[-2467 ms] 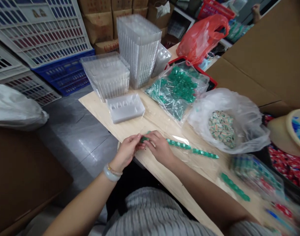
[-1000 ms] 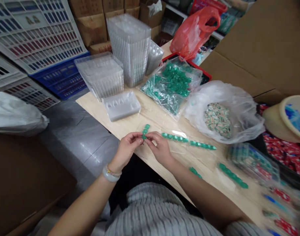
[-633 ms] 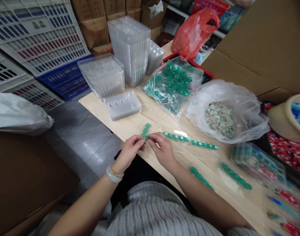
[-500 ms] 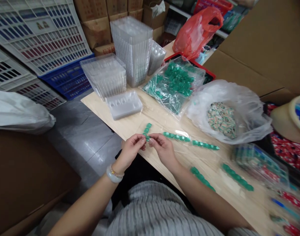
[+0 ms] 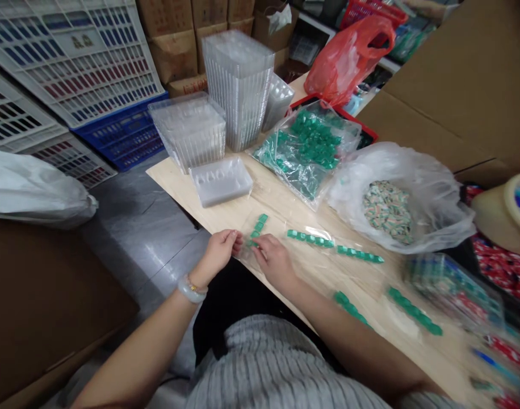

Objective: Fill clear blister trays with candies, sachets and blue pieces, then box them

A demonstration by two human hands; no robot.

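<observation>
My right hand (image 5: 275, 261) is over the near end of a short row of green translucent pieces (image 5: 259, 224), its fingertips pinching a small green piece (image 5: 254, 242) there. Just left of it, at the table edge, my left hand (image 5: 223, 248) is curled with thumb and fingers together; whether anything is inside is hidden. A clear plastic sheet seems to lie under the row. Two more green rows stretch to the right, a nearer one (image 5: 310, 238) and a farther one (image 5: 360, 254).
Behind stand stacked clear trays (image 5: 238, 85) and a single tray (image 5: 221, 182). A bag of green pieces (image 5: 313, 139) and a white bag of small patterned pieces (image 5: 388, 207) lie on the table (image 5: 268, 196). More green strips (image 5: 414, 311) sit at the right, beside a filled clear box (image 5: 456, 289).
My hands have parted: the left has drawn away to the left from the green piece, while the right has lowered it to the near end of the short row. The view has shifted slightly.
</observation>
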